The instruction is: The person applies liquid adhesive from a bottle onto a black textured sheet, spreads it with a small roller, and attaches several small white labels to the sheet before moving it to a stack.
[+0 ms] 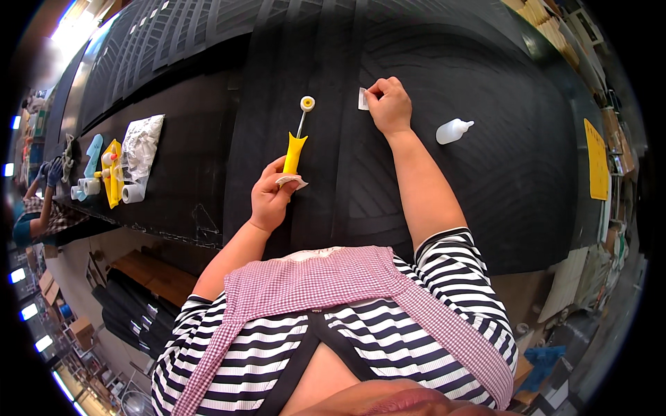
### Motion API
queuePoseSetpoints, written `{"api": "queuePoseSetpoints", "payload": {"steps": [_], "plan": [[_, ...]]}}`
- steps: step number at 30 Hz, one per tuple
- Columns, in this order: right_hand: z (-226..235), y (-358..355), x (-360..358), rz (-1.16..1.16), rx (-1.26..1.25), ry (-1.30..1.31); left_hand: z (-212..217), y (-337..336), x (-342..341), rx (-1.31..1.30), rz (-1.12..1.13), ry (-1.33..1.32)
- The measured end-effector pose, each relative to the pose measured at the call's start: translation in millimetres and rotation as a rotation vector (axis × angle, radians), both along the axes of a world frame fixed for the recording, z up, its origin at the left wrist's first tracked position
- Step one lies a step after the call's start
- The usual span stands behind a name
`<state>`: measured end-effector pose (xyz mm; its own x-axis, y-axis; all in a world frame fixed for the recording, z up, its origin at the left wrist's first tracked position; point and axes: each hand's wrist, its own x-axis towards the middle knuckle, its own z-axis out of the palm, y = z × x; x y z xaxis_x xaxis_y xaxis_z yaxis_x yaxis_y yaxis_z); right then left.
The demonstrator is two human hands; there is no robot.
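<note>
My left hand (267, 202) is wrapped round the yellow handle (294, 154) of a small hand roller, whose white wheel with a yellow hub points away from me. A small white paper piece (292, 181) is also tucked in that hand, under the handle. Farther forward, the fingers of my right hand (390, 109) are pinched at a small white label (363, 99) with print on it, lying at the black sheet (326, 201). Those fingers hide part of the label. To the right of this hand lies a white squeeze bottle (454, 131) with a nozzle.
On the left lie a crumpled silvery-white bag (143, 142), a yellow tray (111, 180) with small items, a light-blue piece (93, 154) and several white rolls (132, 193). A yellow sheet (596, 159) hangs at the right edge. Another person (43, 211) works at far left.
</note>
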<state>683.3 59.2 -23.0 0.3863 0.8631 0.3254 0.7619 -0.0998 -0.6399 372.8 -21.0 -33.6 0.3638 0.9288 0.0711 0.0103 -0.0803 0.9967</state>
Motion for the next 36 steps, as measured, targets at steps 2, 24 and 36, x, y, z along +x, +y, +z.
{"api": "queuePoseSetpoints", "payload": {"steps": [2, 24, 36], "plan": [[3, -1, -3, -0.015, 0.022, 0.027, 0, 0, 0, 0.022, -0.004, 0.004], [39, -144, -104, 0.4, -0.121, 1.101, 47, -10, 51, -0.655, -0.138, -0.623], [36, -156, -75, 0.094, 0.101, 0.359, 36, -6, 49, -0.46, -0.34, -0.299]]}}
